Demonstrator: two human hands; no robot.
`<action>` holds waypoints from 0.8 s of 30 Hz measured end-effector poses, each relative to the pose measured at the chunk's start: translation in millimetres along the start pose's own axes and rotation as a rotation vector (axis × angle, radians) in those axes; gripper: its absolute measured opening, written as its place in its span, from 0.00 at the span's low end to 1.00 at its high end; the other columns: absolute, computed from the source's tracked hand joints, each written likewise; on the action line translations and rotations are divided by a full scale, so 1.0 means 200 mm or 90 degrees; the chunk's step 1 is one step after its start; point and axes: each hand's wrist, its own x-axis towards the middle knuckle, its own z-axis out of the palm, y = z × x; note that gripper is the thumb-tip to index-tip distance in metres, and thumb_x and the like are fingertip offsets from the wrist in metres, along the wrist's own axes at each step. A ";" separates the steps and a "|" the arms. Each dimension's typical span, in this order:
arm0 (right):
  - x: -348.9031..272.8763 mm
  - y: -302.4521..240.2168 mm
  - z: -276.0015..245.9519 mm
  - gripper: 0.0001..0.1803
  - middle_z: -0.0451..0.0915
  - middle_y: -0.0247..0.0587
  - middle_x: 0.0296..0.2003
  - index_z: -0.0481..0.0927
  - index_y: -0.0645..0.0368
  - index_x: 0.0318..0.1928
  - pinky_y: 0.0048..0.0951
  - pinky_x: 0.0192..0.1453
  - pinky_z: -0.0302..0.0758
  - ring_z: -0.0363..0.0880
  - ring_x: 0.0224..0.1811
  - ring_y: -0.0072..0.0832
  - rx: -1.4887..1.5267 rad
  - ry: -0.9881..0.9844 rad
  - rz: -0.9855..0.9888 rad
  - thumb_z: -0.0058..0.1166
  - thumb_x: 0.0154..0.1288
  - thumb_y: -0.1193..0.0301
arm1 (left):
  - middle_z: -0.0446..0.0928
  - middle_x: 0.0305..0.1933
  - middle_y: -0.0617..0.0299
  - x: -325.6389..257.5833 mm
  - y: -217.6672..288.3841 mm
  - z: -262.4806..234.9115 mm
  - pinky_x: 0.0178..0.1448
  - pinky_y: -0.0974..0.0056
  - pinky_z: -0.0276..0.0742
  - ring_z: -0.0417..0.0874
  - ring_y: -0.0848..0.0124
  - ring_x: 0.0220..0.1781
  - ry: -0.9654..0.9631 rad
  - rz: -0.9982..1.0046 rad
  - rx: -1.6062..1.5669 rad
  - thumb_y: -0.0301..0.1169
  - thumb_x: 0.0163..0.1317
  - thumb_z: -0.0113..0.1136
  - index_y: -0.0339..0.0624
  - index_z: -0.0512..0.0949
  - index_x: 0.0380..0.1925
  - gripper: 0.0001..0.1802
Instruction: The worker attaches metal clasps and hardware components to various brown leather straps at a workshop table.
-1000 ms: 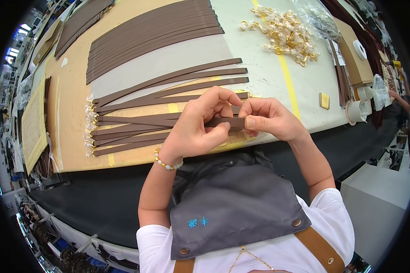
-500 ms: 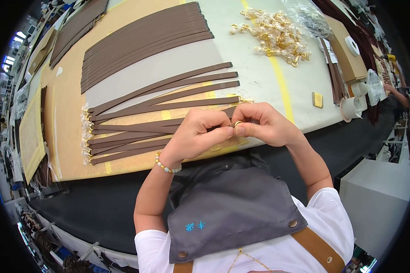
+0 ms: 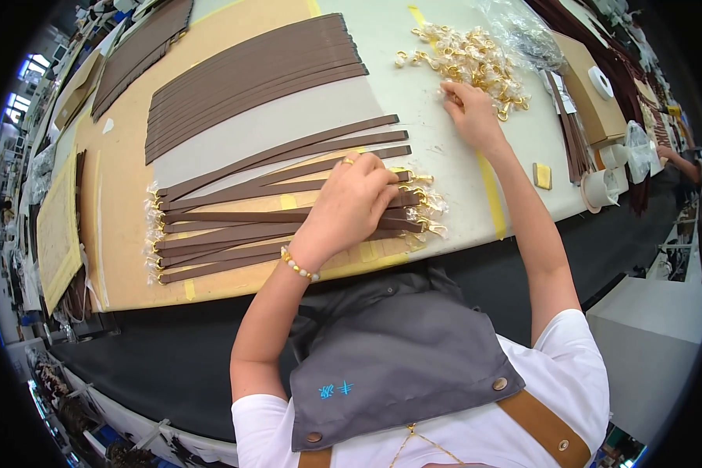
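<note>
While my left hand (image 3: 347, 199) covers straps (image 3: 226, 237) by the table's (image 3: 468, 209) near edge, my right hand (image 3: 476, 117) reaches hooks (image 3: 480, 62); can't tell finger grips; pinching seems needed.

- Two bright-blue embroidered characters (image 3: 335, 389), side by side, on the dark-grey fabric apron bib (image 3: 413, 351) with round metal snaps.
- White paper slip (image 3: 560, 92) on narrow brown straps (image 3: 567, 129): any print too small to read.

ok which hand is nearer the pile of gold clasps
Right. The right hand is at the near side of the pile of gold clasps. The left hand is farther off, over the brown straps, nearer the person and to the pile's left.
</note>
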 end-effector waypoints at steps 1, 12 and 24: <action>0.00 -0.03 0.01 0.16 0.87 0.43 0.48 0.83 0.60 0.57 0.39 0.53 0.80 0.85 0.45 0.36 0.005 -0.003 -0.010 0.57 0.75 0.67 | 0.78 0.45 0.54 0.03 -0.03 -0.01 0.58 0.54 0.75 0.78 0.54 0.53 0.016 -0.005 0.044 0.25 0.64 0.65 0.38 0.81 0.41 0.07; -0.30 -0.36 -0.14 0.19 0.80 0.36 0.42 0.71 0.62 0.62 0.22 0.49 0.83 0.83 0.43 0.23 1.082 -0.086 0.407 0.50 0.72 0.79 | 0.79 0.38 0.53 0.18 -0.24 0.03 0.54 0.55 0.76 0.78 0.54 0.48 -0.075 -0.112 0.020 0.28 0.61 0.69 0.37 0.76 0.34 0.09; -0.31 -0.64 -0.15 0.10 0.82 0.37 0.43 0.76 0.61 0.54 0.20 0.45 0.85 0.85 0.43 0.21 1.399 -0.294 0.358 0.55 0.77 0.73 | 0.81 0.39 0.69 0.09 -0.07 -0.19 0.43 0.73 0.76 0.77 0.83 0.38 0.036 -0.111 -0.370 0.24 0.66 0.71 0.36 0.81 0.47 0.12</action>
